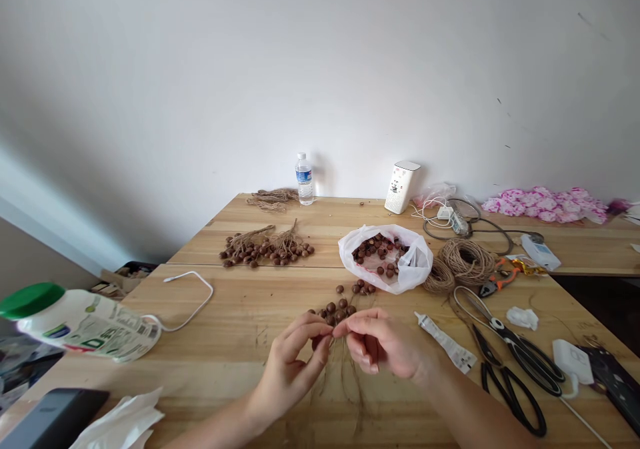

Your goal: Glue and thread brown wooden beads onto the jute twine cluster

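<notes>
Low over the front of the table, my left hand (295,362) is closed in a pinch, with a round brown nut-like ball partly hidden between its fingers. My right hand (377,342) has curled fingers, and its index fingertip meets the left fingertips; anything thin held there is too small to make out. Just beyond the hands lies a cluster of brown balls (336,310). Loose twine strands (345,375) trail below the fingers over the wood. A few more balls (364,287) lie beside a white plastic bag (423,262) that contains several of the same kind.
Bunches of balls tied on twine (273,250) lie back left. Twine coils (467,261), pliers (500,279), a glue tube (445,342) and scissors (510,382) are at right. A white bottle with a green lid (100,322) is at left; a water bottle (304,181) stands behind.
</notes>
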A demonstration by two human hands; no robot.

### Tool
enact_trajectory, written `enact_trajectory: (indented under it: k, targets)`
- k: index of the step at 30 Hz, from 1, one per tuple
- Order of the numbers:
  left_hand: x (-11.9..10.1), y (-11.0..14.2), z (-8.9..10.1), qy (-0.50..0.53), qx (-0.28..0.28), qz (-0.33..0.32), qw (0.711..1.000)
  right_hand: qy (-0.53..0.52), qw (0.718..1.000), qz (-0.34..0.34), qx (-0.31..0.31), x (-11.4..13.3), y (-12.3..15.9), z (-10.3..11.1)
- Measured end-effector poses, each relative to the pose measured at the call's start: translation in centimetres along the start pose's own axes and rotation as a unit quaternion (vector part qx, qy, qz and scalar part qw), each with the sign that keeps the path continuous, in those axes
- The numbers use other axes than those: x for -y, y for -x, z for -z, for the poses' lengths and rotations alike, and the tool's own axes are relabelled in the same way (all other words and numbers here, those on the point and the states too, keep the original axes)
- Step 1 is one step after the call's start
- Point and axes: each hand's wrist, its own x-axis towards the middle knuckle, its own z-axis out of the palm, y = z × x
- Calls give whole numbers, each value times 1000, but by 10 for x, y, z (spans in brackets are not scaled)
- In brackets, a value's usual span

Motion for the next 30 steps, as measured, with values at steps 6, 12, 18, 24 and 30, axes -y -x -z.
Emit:
enact_trajectory:
  k: [6,12,18,24,30]
  targets:
    - [4,2,-2,-71,-14,-51,996,116,991,28,-59,3,4,-9]
    - [2,2,-3,-83,-17,24,996,196,978,52,-52,-2,5,-12]
    - [-1,2,-3,-81,-25,36,996,188,980,44,-55,-3,5,-14]
    - [0,4,-4,-76,-34,12,996,171,983,36,-63,-3,5,-14]
    - [0,1,3,-78,-45,32,995,173,980,33,-87,2,6,-12]
